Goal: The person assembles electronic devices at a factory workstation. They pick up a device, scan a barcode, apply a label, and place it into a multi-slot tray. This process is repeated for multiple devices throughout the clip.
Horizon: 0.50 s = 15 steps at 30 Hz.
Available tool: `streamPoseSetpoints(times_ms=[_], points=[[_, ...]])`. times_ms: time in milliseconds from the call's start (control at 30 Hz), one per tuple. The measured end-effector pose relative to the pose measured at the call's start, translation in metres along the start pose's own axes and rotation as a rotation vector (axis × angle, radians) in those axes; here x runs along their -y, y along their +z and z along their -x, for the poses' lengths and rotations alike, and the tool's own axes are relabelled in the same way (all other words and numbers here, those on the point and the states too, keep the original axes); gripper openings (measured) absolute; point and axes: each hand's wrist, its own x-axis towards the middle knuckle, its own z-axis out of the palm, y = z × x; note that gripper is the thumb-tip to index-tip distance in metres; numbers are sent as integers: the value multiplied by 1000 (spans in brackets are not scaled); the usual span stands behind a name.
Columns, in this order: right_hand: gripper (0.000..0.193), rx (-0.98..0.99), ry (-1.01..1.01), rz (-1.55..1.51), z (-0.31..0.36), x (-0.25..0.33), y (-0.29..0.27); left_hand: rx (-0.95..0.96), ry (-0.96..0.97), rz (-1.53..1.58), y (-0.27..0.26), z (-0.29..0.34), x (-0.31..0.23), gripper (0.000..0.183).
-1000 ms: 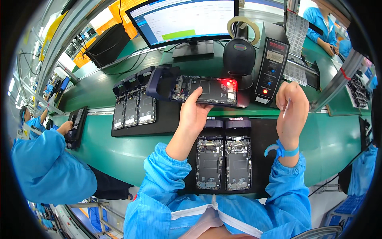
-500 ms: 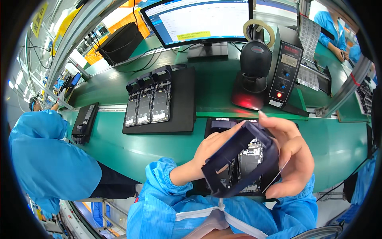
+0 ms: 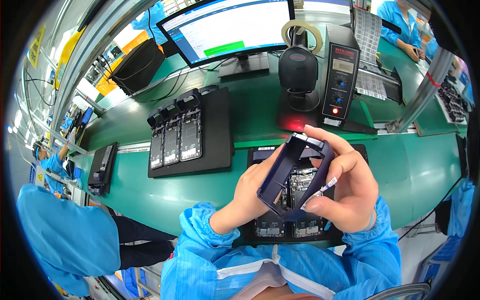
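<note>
Between my two hands is a dark plastic rectangular frame [image 3: 274,182], tilted, its opening facing up toward me. My left hand [image 3: 245,192] is closed on the frame's left side. My right hand [image 3: 350,187] grips the right side and also pinches a thin white printed label strip [image 3: 327,186] against or very close to the frame's edge; contact is hard to tell. Underneath lie narrow circuit boards [image 3: 308,231] on a black foam pad [image 3: 361,150], partly hidden by the frame and my hands.
A second black pad [image 3: 217,145] at left carries three boards with dark frames at their far ends. Beyond my hands stand a scanner [image 3: 298,75] with a red glow, a label counter [image 3: 340,75] with a label roll, and a monitor [image 3: 225,30]. A person in blue [image 3: 70,230] is at left.
The frame has turned and come slightly nearer the scanner's side. The label strip, edge-on before, now shows its printed face. The highlighted bar on the monitor has gone from yellow to green.
</note>
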Motion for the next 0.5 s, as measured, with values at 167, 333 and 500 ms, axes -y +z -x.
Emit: streamPoseSetpoints(times_ms=[167,333,500], points=[[55,-67,-53,170,1,3,7,50,-81,91,0,2,-1,61],[47,56,-574,1008,1,6,9,173,36,720,4,13,-5,44],[57,244,86,535,8,0,-10,307,-243,441,-12,20,-26,35]])
